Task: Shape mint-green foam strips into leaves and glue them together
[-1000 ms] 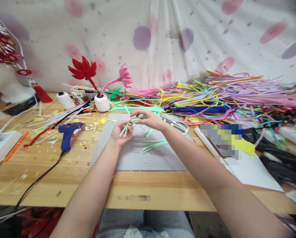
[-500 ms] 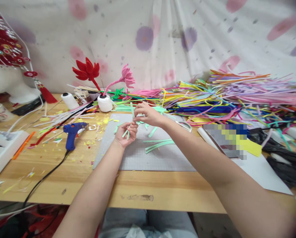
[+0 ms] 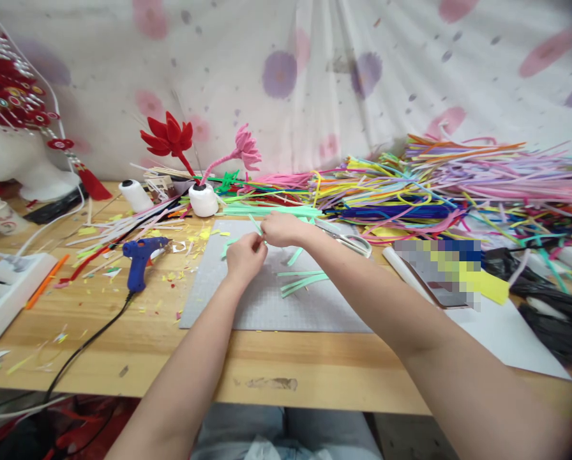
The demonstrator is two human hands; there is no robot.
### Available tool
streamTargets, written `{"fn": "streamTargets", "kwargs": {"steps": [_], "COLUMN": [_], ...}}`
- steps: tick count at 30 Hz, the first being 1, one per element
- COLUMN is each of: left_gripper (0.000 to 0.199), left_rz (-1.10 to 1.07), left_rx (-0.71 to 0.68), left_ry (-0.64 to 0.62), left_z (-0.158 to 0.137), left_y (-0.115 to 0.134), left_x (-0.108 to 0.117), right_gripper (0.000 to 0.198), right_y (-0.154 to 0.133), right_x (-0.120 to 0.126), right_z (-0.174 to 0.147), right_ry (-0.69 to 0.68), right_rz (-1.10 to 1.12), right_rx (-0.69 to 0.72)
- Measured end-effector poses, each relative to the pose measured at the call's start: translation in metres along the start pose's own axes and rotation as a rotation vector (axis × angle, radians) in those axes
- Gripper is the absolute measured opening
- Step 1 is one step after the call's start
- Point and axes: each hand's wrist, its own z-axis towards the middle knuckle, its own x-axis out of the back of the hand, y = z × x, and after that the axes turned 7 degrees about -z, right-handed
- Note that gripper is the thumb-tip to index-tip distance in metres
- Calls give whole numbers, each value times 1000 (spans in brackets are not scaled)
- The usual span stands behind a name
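Over the grey cutting mat [image 3: 267, 313] my two hands meet, both closed. My left hand [image 3: 246, 259] turns its back to me, thumb and fingers pinched on a mint-green pipe cleaner [image 3: 254, 223], whose end sticks up between the hands. Right beside it, the fingers of my right hand [image 3: 282, 229] are bent down onto the same piece; the gripped part is hidden by the fingers. Longer mint-green pipe cleaners [image 3: 302, 281] lie on the mat below my right wrist, and short cut pieces lie around the hands. Scissors [image 3: 355, 243] rest just beyond my right forearm.
To the left, a blue glue gun [image 3: 140, 259] lies with its cord running off the table edge. A red flower [image 3: 168, 135] and a pink flower [image 3: 246, 148] stand in a white spool [image 3: 203, 201]. Heaped pipe cleaners [image 3: 410, 191] line the back. A phone [image 3: 439, 281] lies right.
My left hand has rolled over, so its back now faces me and the strips in it are mostly covered. My right hand has come down slightly, its fingers curling in closer to the left.
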Motion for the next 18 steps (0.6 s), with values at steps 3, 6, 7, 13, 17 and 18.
{"fn": "streamTargets", "kwargs": {"steps": [3, 6, 7, 13, 17, 18], "left_gripper": [9, 15, 18, 22, 15, 13], "left_rz": [188, -53, -193, -760, -1002, -1074], "left_rx": [-70, 38, 92, 307, 417, 446], "left_ry": [63, 41, 29, 46, 152, 172], "left_z": [-1, 3, 5, 7, 9, 10], "left_y": [-6, -14, -16, -9, -4, -4], "left_x": [-4, -9, -11, -15, -16, -17], "right_gripper": [29, 29, 30, 26, 25, 25], "right_y": [0, 6, 8, 11, 2, -1], "right_x": [-3, -4, -5, -10, -17, -19], "right_z": [3, 5, 5, 4, -4, -6], "right_ry": [-8, 25, 38, 197, 271, 290], "right_rz": [51, 169, 213, 394, 488, 515], "right_rx": [-87, -185, -212, -250, -270, -272]}}
